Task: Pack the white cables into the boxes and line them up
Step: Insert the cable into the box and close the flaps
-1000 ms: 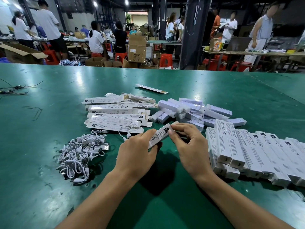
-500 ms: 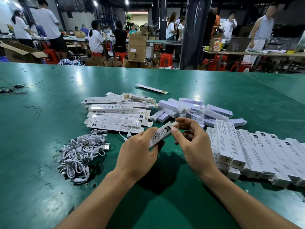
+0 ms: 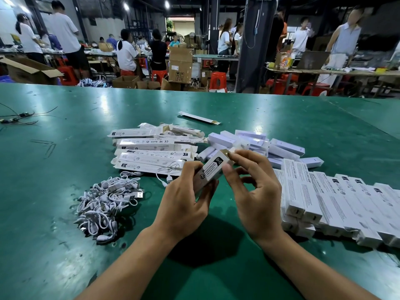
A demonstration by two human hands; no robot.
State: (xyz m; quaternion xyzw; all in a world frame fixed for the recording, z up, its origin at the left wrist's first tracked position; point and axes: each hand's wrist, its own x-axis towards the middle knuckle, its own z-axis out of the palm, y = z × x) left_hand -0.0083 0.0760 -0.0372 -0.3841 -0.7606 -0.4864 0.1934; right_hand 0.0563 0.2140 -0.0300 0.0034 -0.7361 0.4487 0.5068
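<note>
Gripping a box (image 3: 213, 169) above the table (image 3: 65, 256), the left hand (image 3: 184, 204) wraps its near end while the right hand (image 3: 257, 198) pinches its far end. Cables (image 3: 108, 202) lie piled left of the box, lined-up boxes (image 3: 335, 198) right of it.

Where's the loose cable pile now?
Head view, lower left: the cable pile lies on the green table, left of the left hand and nearer than the stack of flat boxes.

White cables (image 3: 106, 204) heaped left, raised box (image 3: 211, 169) tilted, flap seemingly open, lined-up boxes (image 3: 337, 202) at right
</note>
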